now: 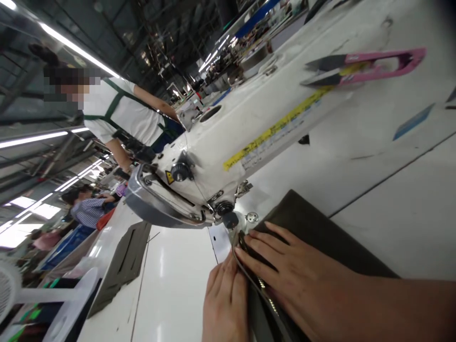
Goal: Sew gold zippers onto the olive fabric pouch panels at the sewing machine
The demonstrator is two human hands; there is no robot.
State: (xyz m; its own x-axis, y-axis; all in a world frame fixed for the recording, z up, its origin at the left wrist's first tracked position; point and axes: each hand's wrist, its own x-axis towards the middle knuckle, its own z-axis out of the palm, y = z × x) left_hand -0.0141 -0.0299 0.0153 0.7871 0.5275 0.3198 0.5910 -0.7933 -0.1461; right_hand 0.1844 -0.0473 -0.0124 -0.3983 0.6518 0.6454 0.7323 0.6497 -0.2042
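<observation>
- I have the dark cloth [306, 228] on the white tabletop [178, 285], one end close up against the sewing machine's [199, 142] stitching end; a strip of gold-coloured zip teeth [261, 283] runs along it.
- That tabletop is pale and glossy, crossed by thin dark seams. Farther left on it lie flat grey-green pieces [124, 266].
- On the machine's white body I see pink-handled snips [366, 66] and a yellow measuring strip [281, 128].
- Beyond, the room tilts in my view: long ceiling lights [78, 50], dark roof beams, a person in a white top with green straps [124, 114], another in stripes [89, 211].
- My right hand [295, 261] reaches in from the right, palm down, fingers extended and slightly parted, lying flat on the cloth rather than clasping it.
- My left hand [226, 297] comes up from the bottom, fingers together and bent at the cloth's edge; its thumb is hidden, so I cannot tell whether it pinches.
</observation>
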